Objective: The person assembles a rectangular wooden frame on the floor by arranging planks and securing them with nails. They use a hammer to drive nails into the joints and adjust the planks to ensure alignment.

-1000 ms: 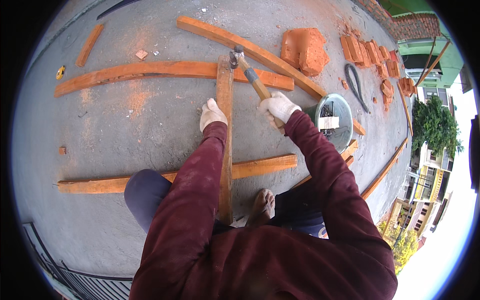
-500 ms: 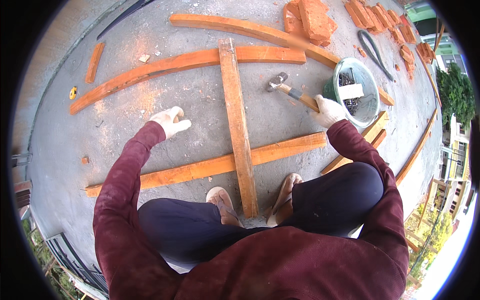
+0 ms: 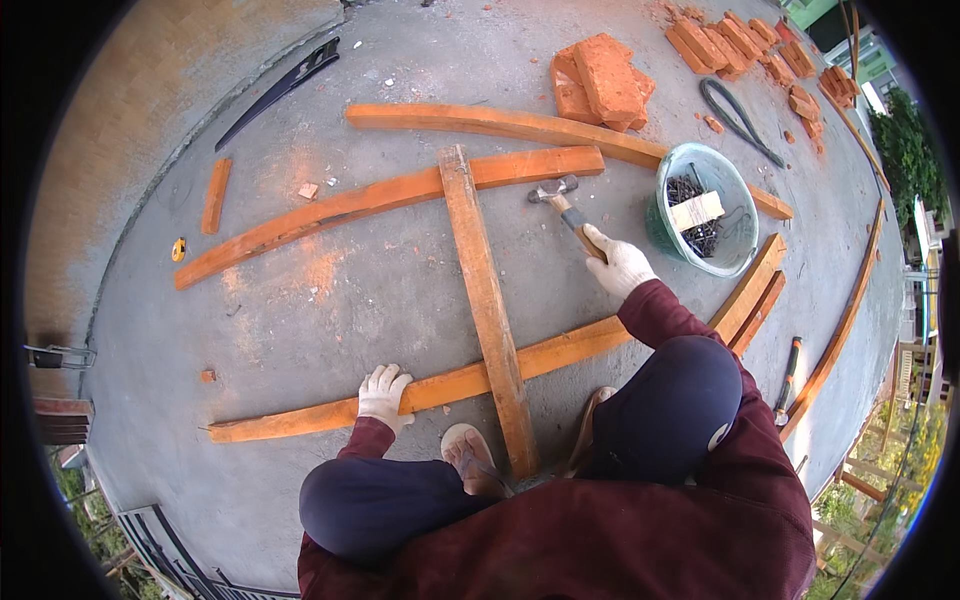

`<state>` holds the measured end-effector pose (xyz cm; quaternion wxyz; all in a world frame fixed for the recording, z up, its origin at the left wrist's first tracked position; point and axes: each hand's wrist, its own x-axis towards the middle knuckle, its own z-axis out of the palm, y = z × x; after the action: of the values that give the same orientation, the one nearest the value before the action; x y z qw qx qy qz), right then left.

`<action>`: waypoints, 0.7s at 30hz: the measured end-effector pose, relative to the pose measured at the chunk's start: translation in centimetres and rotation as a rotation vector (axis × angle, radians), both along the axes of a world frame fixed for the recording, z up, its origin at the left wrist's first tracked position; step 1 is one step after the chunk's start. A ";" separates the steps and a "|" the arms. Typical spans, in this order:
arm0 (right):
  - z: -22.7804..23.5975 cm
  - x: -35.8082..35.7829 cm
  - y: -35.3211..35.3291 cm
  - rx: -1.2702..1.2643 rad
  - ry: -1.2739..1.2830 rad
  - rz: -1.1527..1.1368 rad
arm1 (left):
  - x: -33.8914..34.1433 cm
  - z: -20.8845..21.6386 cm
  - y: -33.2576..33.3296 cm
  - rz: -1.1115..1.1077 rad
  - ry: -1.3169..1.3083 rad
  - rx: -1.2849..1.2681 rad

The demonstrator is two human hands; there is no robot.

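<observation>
My right hand point(image 3: 622, 266), in a white glove, is closed round the handle of a hammer point(image 3: 575, 222). The hammer's metal head lies out to the upper left, close to the right end of the middle wooden beam point(image 3: 380, 199). My left hand point(image 3: 384, 396), also gloved, grips the near wooden beam point(image 3: 290, 424) from above, its fingers over the far edge. A crosspiece of wood point(image 3: 478, 290) lies across the near and middle beams, its near end between my feet. Beside my right hand stands a green bucket point(image 3: 660, 222) with dark nails and a pale block in it.
A longer beam point(image 3: 500, 122) lies beyond the middle one. Bricks point(image 3: 610, 82) are piled farther off, near a dark looped hose point(image 3: 738, 120). A handsaw point(image 3: 280, 92), short wood piece point(image 3: 215, 196) and yellow tape measure point(image 3: 179, 249) lie left; another hammer point(image 3: 789, 380) lies right.
My left hand has come down from mid-air onto the near beam and taken hold of it. My right hand has moved a little left and nearer with the hammer. The view has shifted.
</observation>
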<state>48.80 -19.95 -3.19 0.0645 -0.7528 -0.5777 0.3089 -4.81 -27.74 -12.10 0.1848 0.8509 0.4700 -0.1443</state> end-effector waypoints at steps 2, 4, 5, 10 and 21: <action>-1.7 -1.2 1.9 0.047 -0.047 0.014 | 0.1 0.6 0.6 0.029 0.008 -0.029; -2.6 0.8 2.0 0.105 -0.077 0.067 | 0.2 0.1 0.4 0.033 0.005 -0.054; -1.6 0.9 2.1 0.054 -0.164 0.097 | 0.1 0.0 0.2 0.043 -0.001 -0.046; -2.1 4.3 -3.2 0.225 -0.591 0.299 | -0.5 0.2 -1.0 0.063 0.002 -0.080; -1.1 0.9 -14.9 -0.159 -0.090 0.663 | -3.2 -0.1 -3.2 0.038 0.045 -0.143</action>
<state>49.75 -34.87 -4.25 -0.1240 -0.5395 -0.7674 0.3235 -8.04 -30.89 -12.21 0.2371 0.8230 0.4788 -0.1931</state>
